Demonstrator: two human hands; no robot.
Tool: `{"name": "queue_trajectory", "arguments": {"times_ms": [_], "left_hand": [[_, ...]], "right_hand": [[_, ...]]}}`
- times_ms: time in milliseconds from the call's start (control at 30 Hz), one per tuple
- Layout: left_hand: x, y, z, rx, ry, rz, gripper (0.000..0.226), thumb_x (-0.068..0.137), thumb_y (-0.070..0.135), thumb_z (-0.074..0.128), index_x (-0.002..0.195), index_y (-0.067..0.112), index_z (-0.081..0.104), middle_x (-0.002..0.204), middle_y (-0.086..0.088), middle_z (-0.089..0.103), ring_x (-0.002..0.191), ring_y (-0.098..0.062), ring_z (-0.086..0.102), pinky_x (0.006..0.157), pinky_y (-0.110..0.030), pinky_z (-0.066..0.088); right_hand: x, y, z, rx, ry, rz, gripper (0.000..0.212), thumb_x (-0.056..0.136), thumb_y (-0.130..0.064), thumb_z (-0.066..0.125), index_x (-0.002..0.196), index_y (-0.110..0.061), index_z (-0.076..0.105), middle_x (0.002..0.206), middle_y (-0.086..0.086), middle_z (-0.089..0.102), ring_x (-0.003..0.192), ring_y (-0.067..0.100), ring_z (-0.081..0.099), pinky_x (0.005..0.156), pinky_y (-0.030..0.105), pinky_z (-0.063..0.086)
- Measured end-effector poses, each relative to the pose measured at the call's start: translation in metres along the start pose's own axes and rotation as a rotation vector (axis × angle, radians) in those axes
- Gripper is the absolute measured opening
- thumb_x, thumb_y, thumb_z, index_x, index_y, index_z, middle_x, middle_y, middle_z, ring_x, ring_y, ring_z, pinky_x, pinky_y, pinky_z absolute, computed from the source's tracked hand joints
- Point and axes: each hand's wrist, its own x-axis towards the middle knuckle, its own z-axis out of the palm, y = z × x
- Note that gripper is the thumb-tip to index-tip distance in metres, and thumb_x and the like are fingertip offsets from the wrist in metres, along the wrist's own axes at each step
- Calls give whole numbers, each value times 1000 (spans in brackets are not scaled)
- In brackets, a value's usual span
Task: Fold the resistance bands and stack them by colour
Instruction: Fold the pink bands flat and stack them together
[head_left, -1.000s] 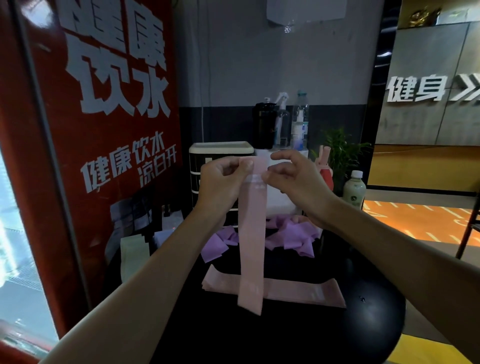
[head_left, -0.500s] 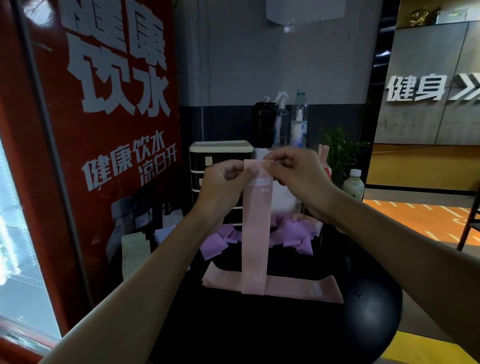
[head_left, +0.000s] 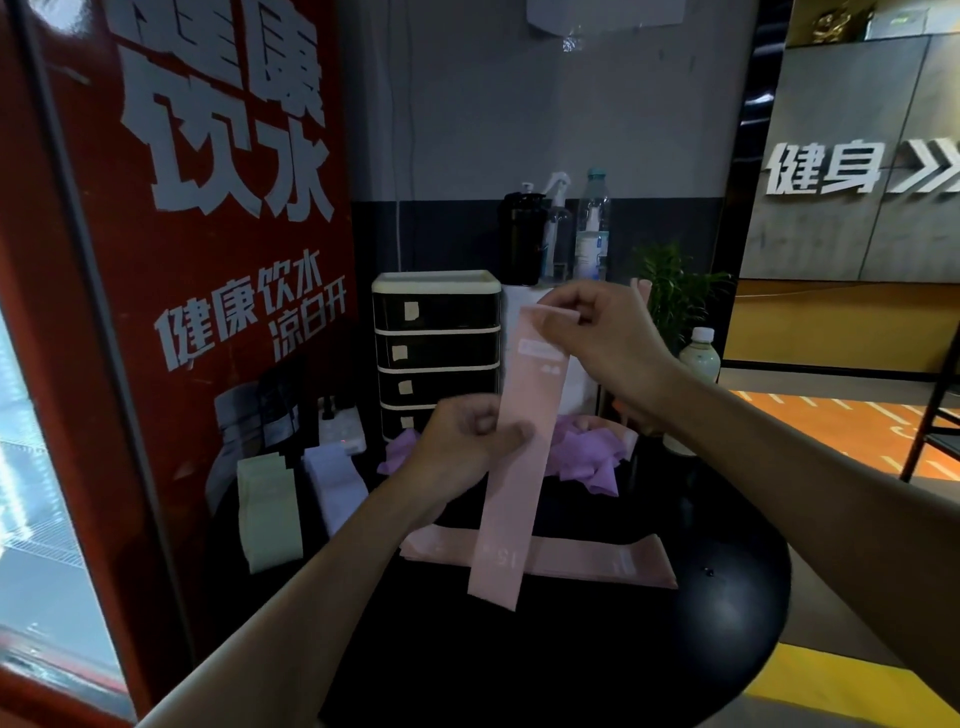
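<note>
A pink band (head_left: 519, 467) is held hanging over the black table (head_left: 571, 675), pinched at its top edge by the right hand (head_left: 602, 332) and gripped at mid-length by the closed left hand (head_left: 467, 441). Below it, 1 flat pink stack (head_left: 597, 561) is seen; a purple heap (head_left: 587, 457) lies behind.
</note>
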Motion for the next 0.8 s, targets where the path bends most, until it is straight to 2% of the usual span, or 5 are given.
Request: {"name": "queue_trajectory", "arguments": {"times_ms": [200,367,467,700,800], "left_hand": [[-25,-45,-8,84,-130,-193,18,93,10,66,110,6,70,101,-21,73,84,-27,64,74,-37,48],[-40,-60,-28,145,-117,-283,18,94,12,65,108,1,68,87,-11,65,72,-10,57,61,-19,41],[-43,-59,-41,127,-103,-301,17,93,9,65,109,3,69,92,-7,70,71,-6,61,57,-13,41],[-41,-58,-71,157,31,-350,20,87,7,72,105,14,68,104,-20,71,92,-29,66,78,-36,52],[-37,-58,-78,214,144,-313,21,83,-1,74,99,13,69,93,-17,71,80,-25,66,71,-34,53]], "right_hand": [[-6,16,-13,-75,185,14,4,89,-8,66,88,-7,69,73,-7,61,57,-6,52,54,10,42],[-19,48,-31,-41,294,149,15,89,-11,66,78,-21,67,84,0,67,76,13,63,66,27,52],[-35,63,-40,24,320,232,6,91,-9,65,86,-12,66,81,4,67,66,7,63,59,23,52],[-81,101,-50,-7,296,330,15,87,-9,68,76,-19,69,77,2,70,65,5,64,59,15,49],[-99,116,-50,-67,312,371,14,85,-10,70,75,-19,65,80,4,68,69,11,62,60,17,49]]}}
